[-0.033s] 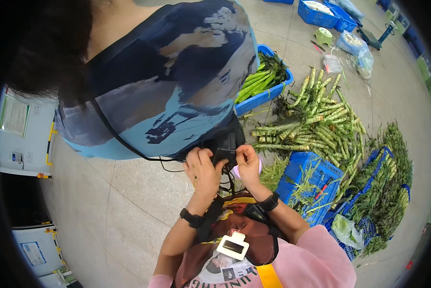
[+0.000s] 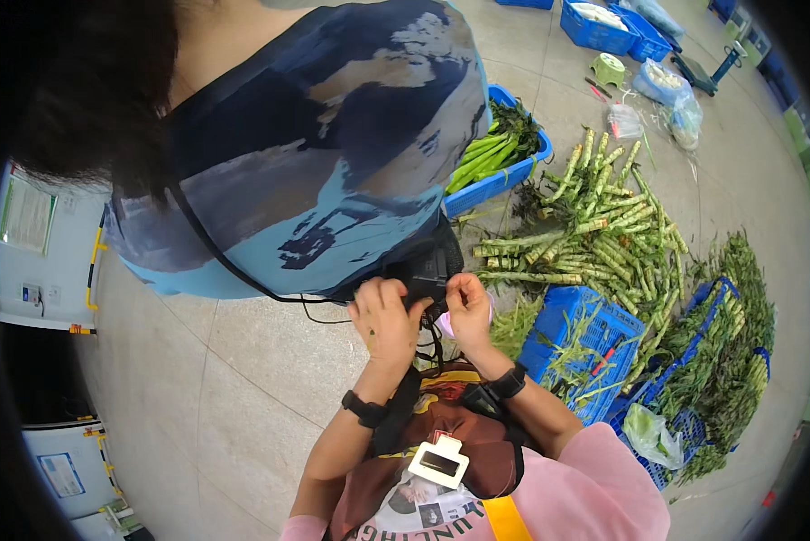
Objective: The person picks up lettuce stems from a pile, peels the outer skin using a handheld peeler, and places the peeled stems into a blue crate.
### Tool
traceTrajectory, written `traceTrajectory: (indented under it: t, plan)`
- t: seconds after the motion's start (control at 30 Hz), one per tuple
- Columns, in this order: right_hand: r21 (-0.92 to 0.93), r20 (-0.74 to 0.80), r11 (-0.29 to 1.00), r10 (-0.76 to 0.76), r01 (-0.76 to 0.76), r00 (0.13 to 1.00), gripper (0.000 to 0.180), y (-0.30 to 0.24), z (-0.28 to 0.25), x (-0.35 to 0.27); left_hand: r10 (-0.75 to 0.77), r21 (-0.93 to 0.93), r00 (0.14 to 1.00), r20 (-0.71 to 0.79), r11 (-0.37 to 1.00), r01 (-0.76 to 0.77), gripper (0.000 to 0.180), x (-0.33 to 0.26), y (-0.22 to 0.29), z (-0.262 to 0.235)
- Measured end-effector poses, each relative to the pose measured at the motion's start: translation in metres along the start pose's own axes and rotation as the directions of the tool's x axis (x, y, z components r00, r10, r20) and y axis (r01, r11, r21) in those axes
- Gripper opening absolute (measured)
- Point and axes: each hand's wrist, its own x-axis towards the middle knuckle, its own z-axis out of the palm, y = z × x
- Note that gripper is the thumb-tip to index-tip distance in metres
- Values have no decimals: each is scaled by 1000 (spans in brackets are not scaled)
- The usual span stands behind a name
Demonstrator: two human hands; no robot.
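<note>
So both hands are up at a small black device (image 2: 426,268) hanging at the waist of a person in a blue patterned top (image 2: 315,153), right in front of the wearer. Left hand (image 2: 385,317) has its fingers curled over the near edge, right hand (image 2: 467,309) pinches the side, so both grips are closed on it. A black cable (image 2: 243,275) runs off it. Looks like mid-fiddle with the device; next bit probably needs steady fingertip work. Green stalks (image 2: 594,234) and blue crates (image 2: 578,347) sit on the floor (image 2: 243,388) to the right
</note>
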Motion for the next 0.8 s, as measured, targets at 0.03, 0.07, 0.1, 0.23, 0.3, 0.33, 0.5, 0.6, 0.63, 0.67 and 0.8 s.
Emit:
traceTrajectory:
  t: [0.03,0.07,0.1,0.23,0.3,0.33,0.5,0.6,0.63,0.67,0.8]
  plan:
    - [-23,-23,999,25,-26,999,12,-1,-2,-1,-4,-16,999,49,1000,4,45,1,1,3]
    - [-22,-22,1000,20,-21,1000,15,-3,-4,0,22,-36,1000,18,999,-22,35,2,2,7]
    - [4,-3,999,-54,54,999,15,-5,-6,0,21,-32,1000,11,999,-20,35,0,0,9]
    - [9,-34,999,-38,38,999,18,-9,-7,6,181,-118,983,2,977,-179,23,-15,-15,9]
    - [42,35,996,77,-78,996,17,-8,-4,5,232,-239,972,47,947,-215,24,-28,-30,1]
    - [-31,28,992,123,-123,992,16,-7,-1,4,241,-223,961,132,952,-208,30,-38,-35,-4]
    - [-89,72,992,100,-94,992,15,2,9,-12,206,-116,932,298,977,-179,48,-73,-47,-19]
    - [-72,94,983,177,-171,980,14,4,14,-18,90,79,933,349,989,-125,56,-83,-50,-23]
    - [-75,106,981,184,-177,977,14,5,16,-19,81,91,932,354,988,-121,56,-84,-52,-24]
    - [-77,115,982,180,-172,977,14,5,19,-19,61,112,920,386,987,-112,56,-82,-55,-22]
    - [-102,161,984,164,-149,973,13,3,30,-17,-22,101,884,468,994,-28,40,-75,-66,-19]
